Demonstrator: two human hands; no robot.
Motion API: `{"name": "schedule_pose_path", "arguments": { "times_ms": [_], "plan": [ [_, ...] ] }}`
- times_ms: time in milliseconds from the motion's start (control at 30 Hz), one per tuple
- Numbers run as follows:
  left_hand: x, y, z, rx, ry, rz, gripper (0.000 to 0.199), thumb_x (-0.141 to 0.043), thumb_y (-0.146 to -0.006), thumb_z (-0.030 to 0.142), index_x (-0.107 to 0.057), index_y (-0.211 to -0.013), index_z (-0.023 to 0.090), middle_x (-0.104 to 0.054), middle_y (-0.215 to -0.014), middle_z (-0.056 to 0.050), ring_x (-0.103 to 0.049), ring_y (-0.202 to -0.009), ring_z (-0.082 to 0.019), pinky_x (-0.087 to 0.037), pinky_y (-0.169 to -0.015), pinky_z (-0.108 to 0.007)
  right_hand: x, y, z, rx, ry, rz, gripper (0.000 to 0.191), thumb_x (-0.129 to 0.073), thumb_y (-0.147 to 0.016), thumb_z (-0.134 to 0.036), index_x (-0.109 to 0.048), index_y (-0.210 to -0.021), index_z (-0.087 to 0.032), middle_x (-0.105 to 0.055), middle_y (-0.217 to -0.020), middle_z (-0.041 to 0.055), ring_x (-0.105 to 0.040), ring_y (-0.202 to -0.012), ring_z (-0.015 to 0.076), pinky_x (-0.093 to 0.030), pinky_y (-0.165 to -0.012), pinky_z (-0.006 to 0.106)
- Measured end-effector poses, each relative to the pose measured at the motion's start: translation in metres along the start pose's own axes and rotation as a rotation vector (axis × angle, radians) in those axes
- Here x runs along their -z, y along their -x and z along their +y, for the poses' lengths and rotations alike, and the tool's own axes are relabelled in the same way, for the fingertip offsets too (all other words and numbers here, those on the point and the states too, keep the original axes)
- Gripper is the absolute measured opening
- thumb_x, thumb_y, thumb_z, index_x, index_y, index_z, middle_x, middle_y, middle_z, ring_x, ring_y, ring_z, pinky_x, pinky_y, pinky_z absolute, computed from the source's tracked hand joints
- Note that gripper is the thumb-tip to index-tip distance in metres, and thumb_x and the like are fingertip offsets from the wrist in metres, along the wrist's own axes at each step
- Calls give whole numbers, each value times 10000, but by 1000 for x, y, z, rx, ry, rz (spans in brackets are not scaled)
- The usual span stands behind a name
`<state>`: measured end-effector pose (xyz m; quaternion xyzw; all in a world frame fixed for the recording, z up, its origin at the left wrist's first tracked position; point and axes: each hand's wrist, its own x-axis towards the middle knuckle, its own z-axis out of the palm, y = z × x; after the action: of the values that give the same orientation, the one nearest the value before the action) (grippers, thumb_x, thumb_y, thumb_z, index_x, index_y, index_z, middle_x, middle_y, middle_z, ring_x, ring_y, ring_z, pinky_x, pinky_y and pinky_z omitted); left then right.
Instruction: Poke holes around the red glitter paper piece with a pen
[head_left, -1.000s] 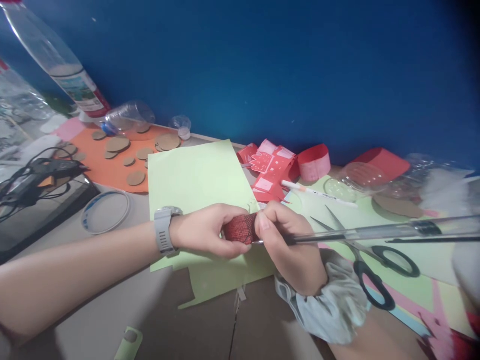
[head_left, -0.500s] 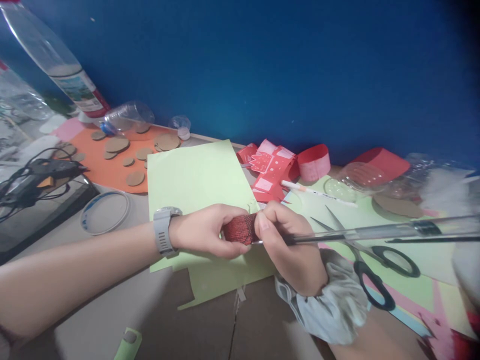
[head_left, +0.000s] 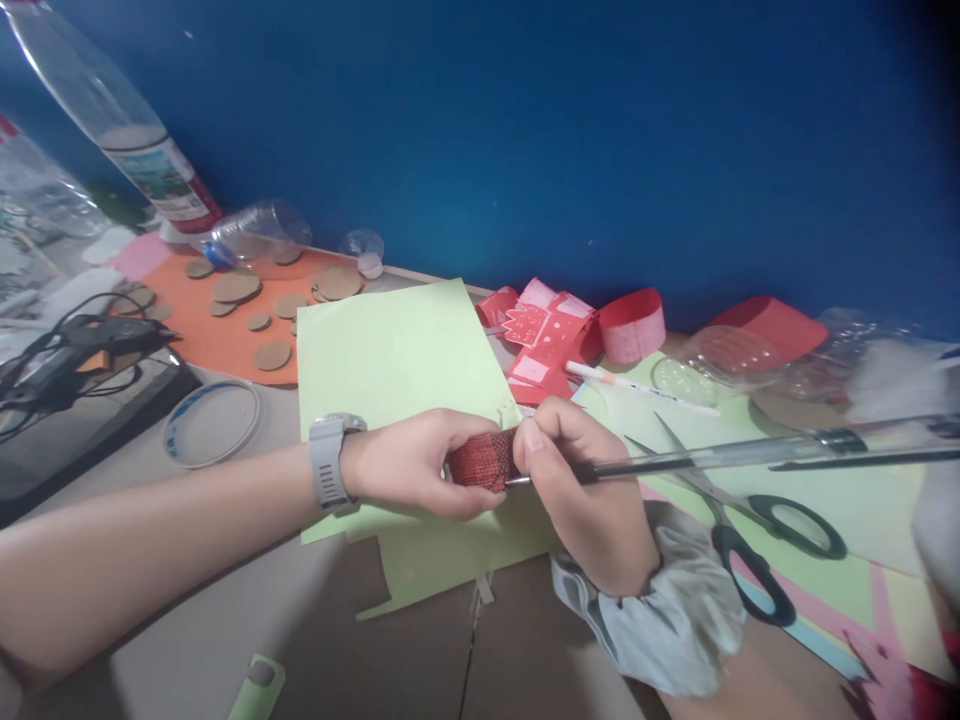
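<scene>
My left hand [head_left: 409,462], with a grey watch on the wrist, is closed around a small red-and-black checked piece [head_left: 478,460] whose material I cannot make out. My right hand [head_left: 600,505] is closed on a clear-barrelled pen [head_left: 724,455] that points left. Its metal tip meets the lower right edge of the checked piece, and the right thumb and forefinger are at that piece's right end. Both hands are above a light green paper sheet [head_left: 390,365]. To the right of my right hand lie open scissors [head_left: 739,515] with black handles.
Cardboard discs [head_left: 237,288] lie on orange paper [head_left: 206,335] at the left. A tape roll [head_left: 171,440] and a glue gun [head_left: 112,340] are nearer. Cut red paper [head_left: 551,335], a red ring [head_left: 634,328] and a white marker [head_left: 637,388] lie along the blue wall [head_left: 480,140].
The pen's far end has risen slightly, with the right fingers shifting a little. My left hand keeps its hold on the checked piece. The whole view has moved very slightly.
</scene>
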<state>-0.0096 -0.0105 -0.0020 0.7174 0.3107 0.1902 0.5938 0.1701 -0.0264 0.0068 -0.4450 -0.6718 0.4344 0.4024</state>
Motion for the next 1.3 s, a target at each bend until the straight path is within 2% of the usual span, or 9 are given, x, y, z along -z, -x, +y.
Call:
{"name": "schedule_pose_path", "arguments": {
  "times_ms": [1033,1300],
  "plan": [
    [1,-1,1,-11,-4,1,207,-623,-770,285,-470,-739,149,-474,-660,25,-431,-586,-96,-381,-547,-224,0,0,-1,-11,53,-29,237,-470,-814,-140,-376,-605,-203,-355,-538,-54,-337,-486,84,-289,-460,219],
    [0,0,1,4,-28,10,207,-623,-778,293,-472,-756,153,-467,-668,26,-428,-584,-96,-374,-541,-224,0,0,1,8,10,23,247,-435,-841,-133,-378,-612,-206,-354,-557,-48,-339,-507,93,-297,-474,230]
  ]
}}
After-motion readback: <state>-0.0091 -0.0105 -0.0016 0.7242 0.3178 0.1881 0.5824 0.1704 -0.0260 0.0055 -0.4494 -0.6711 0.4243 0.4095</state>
